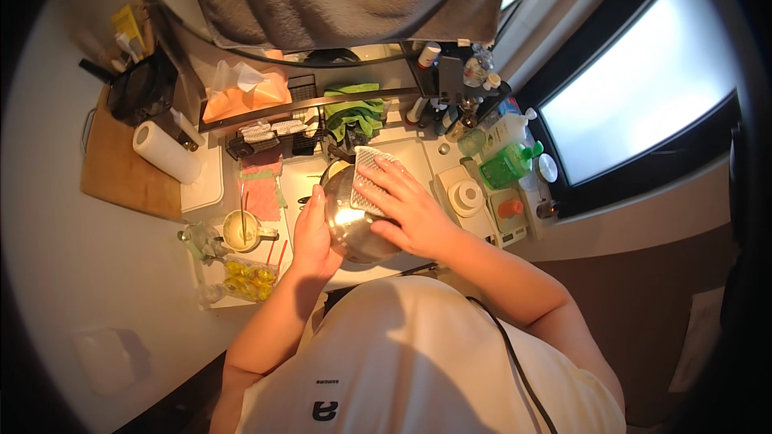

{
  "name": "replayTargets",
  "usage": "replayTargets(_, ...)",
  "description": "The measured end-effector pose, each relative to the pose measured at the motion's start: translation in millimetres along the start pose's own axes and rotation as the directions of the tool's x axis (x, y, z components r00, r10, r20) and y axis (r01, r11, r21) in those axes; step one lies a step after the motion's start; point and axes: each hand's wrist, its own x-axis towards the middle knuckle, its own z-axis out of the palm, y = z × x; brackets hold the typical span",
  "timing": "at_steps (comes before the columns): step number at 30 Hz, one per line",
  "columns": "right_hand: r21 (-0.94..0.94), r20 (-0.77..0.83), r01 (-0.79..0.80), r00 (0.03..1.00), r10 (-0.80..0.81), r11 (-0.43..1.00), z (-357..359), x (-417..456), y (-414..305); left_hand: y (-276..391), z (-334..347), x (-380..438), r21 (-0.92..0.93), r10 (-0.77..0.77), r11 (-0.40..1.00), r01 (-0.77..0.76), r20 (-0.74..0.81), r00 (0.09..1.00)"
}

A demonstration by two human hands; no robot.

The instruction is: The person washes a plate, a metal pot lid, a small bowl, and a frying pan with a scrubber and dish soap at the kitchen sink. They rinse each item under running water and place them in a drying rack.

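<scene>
A shiny metal bowl point(356, 235) is tilted over the white sink point(413, 153), its rounded outside facing up. My left hand point(315, 235) grips the bowl's left side, thumb up along its edge. With spread fingers, my right hand point(407, 208) presses a white textured scrubbing pad point(367, 174) flat on the bowl's upper outside. The fingers look wet. Behind the bowl, the faucet is partly hidden below a green cloth point(356, 109). The bowl's inside is mostly hidden.
To the left are a cup point(240, 232), a clear box of yellow-wrapped items point(250, 279), a paper towel roll point(167, 152) and a wooden cutting board point(129, 156). At right stand a green soap bottle point(505, 167) and a kitchen scale point(511, 226). A metal shelf bar point(313, 109) crosses behind.
</scene>
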Motion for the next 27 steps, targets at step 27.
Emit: replayTargets(27,0.059,0.129,0.173,0.975,-0.180,0.983,-1.4,51.9,1.2,50.9,-7.5,12.4,0.001,-0.269,0.963,0.269,0.039,0.962)
